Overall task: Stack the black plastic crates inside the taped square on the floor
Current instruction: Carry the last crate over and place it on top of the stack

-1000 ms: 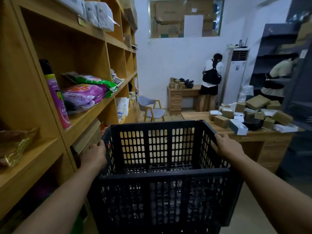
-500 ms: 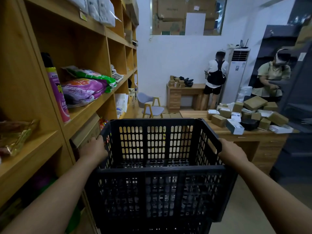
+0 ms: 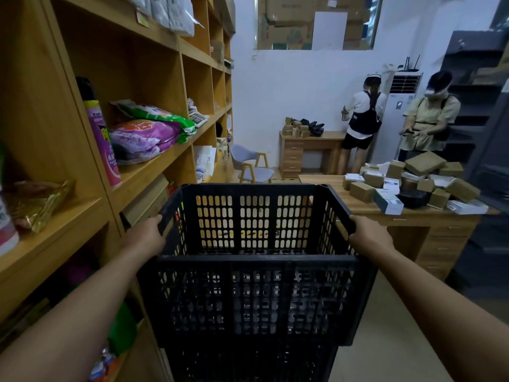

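I hold a black perforated plastic crate [image 3: 256, 296] in front of me at waist height. My left hand [image 3: 144, 237] grips its left rim and my right hand [image 3: 369, 238] grips its right rim. Below it a second black crate [image 3: 248, 365] shows, with the held crate sitting in or just above it; I cannot tell which. Through the far wall's holes a strip of yellow-and-black tape [image 3: 248, 233] lies on the floor ahead. The rest of the taped square is hidden by the crates.
Tall wooden shelves [image 3: 143, 175] with bags and a spray can run close along my left. A wooden desk [image 3: 413, 216] piled with small boxes stands to my right. Two people [image 3: 360, 119] stand at the back by a small desk and a chair [image 3: 250, 164].
The crate has dropped slightly and come level in my hands. The view has shifted a little, and the person at the right has turned into full view.
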The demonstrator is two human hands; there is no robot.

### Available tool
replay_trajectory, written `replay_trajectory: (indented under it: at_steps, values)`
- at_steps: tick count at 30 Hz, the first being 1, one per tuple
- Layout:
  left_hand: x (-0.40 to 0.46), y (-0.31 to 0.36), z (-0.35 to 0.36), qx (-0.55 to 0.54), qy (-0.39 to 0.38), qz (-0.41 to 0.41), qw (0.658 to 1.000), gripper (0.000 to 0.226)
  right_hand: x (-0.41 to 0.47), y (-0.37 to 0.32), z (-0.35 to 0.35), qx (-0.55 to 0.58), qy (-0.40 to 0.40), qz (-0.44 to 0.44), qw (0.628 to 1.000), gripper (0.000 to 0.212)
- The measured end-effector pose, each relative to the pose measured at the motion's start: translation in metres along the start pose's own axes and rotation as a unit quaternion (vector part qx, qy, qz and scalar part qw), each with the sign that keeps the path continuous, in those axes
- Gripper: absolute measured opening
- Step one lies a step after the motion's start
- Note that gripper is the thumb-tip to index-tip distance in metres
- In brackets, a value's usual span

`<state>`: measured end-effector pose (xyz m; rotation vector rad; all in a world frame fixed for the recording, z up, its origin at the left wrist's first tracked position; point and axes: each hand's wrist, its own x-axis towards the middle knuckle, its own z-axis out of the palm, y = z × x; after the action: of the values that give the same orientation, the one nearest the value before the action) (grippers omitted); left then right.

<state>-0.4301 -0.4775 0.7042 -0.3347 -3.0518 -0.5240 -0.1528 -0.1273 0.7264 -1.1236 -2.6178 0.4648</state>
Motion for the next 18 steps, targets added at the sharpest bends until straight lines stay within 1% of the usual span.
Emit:
replay_trajectory:
  at_steps: [3,7,12,18]
  values:
    - [0.001,0.001,0.0,0.017,0.004,0.006,1.0,0.073,0.0,-0.004,-0.001,-0.008,0.007,0.004,1.0,0.031]
    - [0.009,0.002,-0.003,0.04,-0.007,0.015,0.999,0.072,0.002,-0.009,0.003,0.007,0.007,0.01,1.0,0.024]
    - [0.023,-0.001,-0.004,0.022,-0.023,0.024,0.999,0.07,0.009,-0.02,0.002,0.007,0.008,0.031,0.999,0.022]
    - [0.031,-0.003,-0.007,0.022,-0.001,0.049,0.999,0.068,0.014,-0.028,0.013,0.005,0.018,0.033,0.999,0.023]
